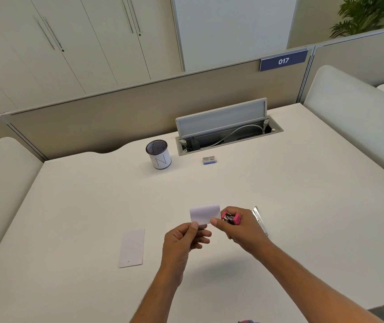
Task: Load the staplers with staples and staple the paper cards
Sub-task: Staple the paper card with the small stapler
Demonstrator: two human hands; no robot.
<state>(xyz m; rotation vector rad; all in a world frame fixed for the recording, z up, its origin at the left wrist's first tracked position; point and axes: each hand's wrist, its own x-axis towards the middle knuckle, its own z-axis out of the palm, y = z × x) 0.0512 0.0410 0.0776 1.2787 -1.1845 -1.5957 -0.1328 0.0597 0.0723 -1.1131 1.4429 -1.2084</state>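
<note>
**Card pinched at stapler mouth, head view**

While the left hand (184,238) pinches the near left edge of a small white paper card (205,214) between thumb and fingers, the right hand (242,229) is closed around a pink stapler (231,217), thumb tip also touching the card's near right edge. Card is held up off the surface (302,194), slightly curled, its right edge at or inside the stapler's mouth; exact overlap too small to tell.

Handling, as a judgement: the card is light, thin and floppy enough to bend, so hold it close to the stapling edge, or it will sag or slide out of the mouth. The stapler is small, rigid plastic and metal, easy in one hand; squeeze top and base near the front.

Head view, rest of the scene: a second, longer paper card (131,248) lies flat on the surface to the near left, with a punched hole at its near end. A silver stapler (261,221) lies just right of the right hand, partly hidden; whether it is open is unclear. A small staple box (209,160) sits far centre, a mesh pen cup (158,154) to its left, and an open cable tray (228,131) behind them.
</note>
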